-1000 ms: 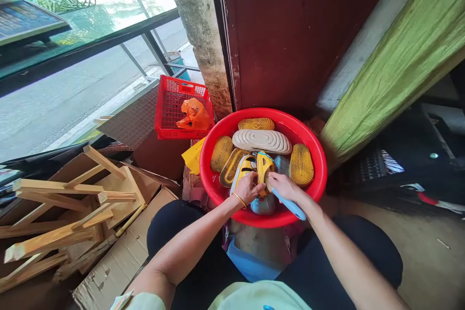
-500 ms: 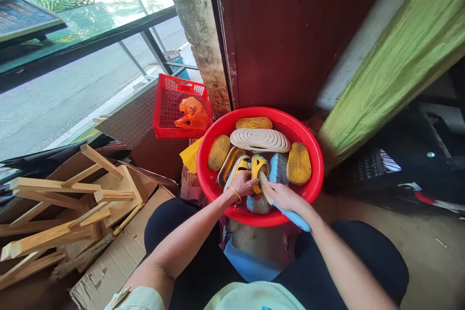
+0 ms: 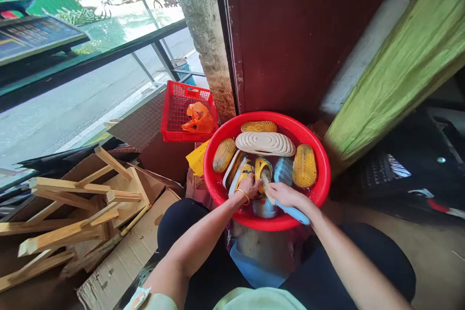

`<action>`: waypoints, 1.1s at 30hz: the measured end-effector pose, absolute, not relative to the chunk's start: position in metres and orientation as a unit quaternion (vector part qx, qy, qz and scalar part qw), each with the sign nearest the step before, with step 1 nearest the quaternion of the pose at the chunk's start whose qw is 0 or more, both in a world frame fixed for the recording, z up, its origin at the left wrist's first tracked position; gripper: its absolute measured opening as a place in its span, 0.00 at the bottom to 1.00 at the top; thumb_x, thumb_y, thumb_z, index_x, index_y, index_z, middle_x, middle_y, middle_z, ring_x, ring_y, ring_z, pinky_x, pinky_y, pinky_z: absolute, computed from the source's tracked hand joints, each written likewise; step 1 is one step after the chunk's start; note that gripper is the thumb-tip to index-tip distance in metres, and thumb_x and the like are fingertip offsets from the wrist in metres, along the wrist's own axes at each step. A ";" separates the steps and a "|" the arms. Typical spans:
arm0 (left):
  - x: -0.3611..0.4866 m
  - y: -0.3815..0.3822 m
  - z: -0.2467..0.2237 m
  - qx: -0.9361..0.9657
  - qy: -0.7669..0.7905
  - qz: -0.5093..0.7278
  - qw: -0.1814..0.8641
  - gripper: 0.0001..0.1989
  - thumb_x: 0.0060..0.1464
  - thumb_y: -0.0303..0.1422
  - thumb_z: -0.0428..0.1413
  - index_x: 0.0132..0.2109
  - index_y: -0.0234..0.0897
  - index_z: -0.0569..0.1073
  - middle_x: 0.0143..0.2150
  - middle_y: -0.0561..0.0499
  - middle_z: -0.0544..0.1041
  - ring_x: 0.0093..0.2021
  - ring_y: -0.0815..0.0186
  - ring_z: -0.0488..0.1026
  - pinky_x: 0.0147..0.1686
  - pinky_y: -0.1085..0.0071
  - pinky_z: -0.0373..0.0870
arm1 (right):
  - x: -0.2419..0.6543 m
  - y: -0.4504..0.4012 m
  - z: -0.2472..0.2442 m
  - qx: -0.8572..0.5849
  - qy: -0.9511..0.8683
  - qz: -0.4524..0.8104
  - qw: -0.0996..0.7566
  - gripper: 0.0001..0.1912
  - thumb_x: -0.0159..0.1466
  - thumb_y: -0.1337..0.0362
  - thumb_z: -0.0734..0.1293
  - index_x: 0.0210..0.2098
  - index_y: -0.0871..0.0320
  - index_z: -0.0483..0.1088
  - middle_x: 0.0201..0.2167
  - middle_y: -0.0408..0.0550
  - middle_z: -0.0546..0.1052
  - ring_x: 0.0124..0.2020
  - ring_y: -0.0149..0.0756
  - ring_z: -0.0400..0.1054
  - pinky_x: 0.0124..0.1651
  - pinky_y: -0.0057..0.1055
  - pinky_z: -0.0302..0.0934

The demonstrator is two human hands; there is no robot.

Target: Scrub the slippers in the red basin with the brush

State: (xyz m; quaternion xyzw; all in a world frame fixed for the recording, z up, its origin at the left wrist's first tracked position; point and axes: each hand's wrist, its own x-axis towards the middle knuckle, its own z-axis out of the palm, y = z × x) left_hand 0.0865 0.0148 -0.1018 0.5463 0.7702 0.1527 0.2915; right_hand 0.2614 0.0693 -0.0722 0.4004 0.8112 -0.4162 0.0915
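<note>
Timber legs of some small frame jut up on our left beside cardboard, apparently pushed aside to leave us working room. Next, a red crate holds an orange bag, perhaps to keep it contained. In front of us sits a red basin, close enough that both arms reach it easily. At its left, a yellow sole faces upward. Our left hand bends over a white-edged shoe, thumb toward the yellow shoe beside it; the fingers look curled, probably to steady the pair, but we cannot tell whether they close around either. That yellow shoe is near the basin's middle, opening upward, which gives the bristles a way in. Behind it, a pale shoe lies sole up. Our right hand wraps its fingers around a blue-handled brush, gripping close to the head, presumably for control. Beyond, a blue shoe and an upturned yellow shoe fill the right side, seemingly parked clear of the brush.
</note>
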 end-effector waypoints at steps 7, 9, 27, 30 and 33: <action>0.086 0.024 -0.101 0.438 0.744 0.218 0.455 0.15 0.65 0.43 0.50 0.48 0.36 0.69 0.31 0.48 0.80 0.27 0.61 0.78 0.30 0.69 0.70 | 0.307 0.047 -0.022 0.350 0.815 -0.443 0.133 0.20 0.73 0.55 0.55 0.47 0.55 0.76 0.36 0.49 0.81 0.33 0.37 0.72 0.36 0.29 0.59; 0.087 0.027 -0.097 0.442 0.753 0.216 0.437 0.14 0.65 0.41 0.51 0.48 0.36 0.70 0.32 0.48 0.80 0.29 0.62 0.78 0.31 0.69 0.70 | 0.315 0.051 -0.009 0.357 0.813 -0.446 0.107 0.22 0.72 0.53 0.56 0.51 0.53 0.76 0.38 0.49 0.82 0.35 0.39 0.74 0.38 0.29 0.61; 0.083 -0.016 -0.037 0.660 0.711 0.066 0.232 0.13 0.63 0.30 0.49 0.54 0.36 0.68 0.45 0.38 0.80 0.45 0.52 0.79 0.41 0.63 0.71 | 0.271 0.057 -0.036 0.417 0.891 -0.172 0.044 0.28 0.74 0.57 0.54 0.72 0.45 0.59 0.48 0.54 0.80 0.44 0.45 0.77 0.46 0.35 0.67; 0.093 -0.018 -0.050 0.670 0.697 0.056 0.249 0.14 0.63 0.28 0.48 0.55 0.35 0.68 0.46 0.37 0.80 0.44 0.50 0.80 0.40 0.61 0.72 | 0.273 0.062 -0.040 0.438 0.879 -0.172 0.084 0.27 0.74 0.57 0.55 0.71 0.42 0.60 0.47 0.52 0.81 0.45 0.45 0.77 0.46 0.36 0.66; 0.098 -0.019 -0.058 0.673 0.697 0.034 0.245 0.15 0.63 0.26 0.48 0.55 0.36 0.69 0.46 0.37 0.80 0.45 0.50 0.80 0.41 0.61 0.73 | 0.280 0.080 -0.048 0.488 0.852 -0.160 0.099 0.27 0.74 0.60 0.54 0.71 0.46 0.60 0.46 0.56 0.82 0.45 0.46 0.77 0.47 0.38 0.66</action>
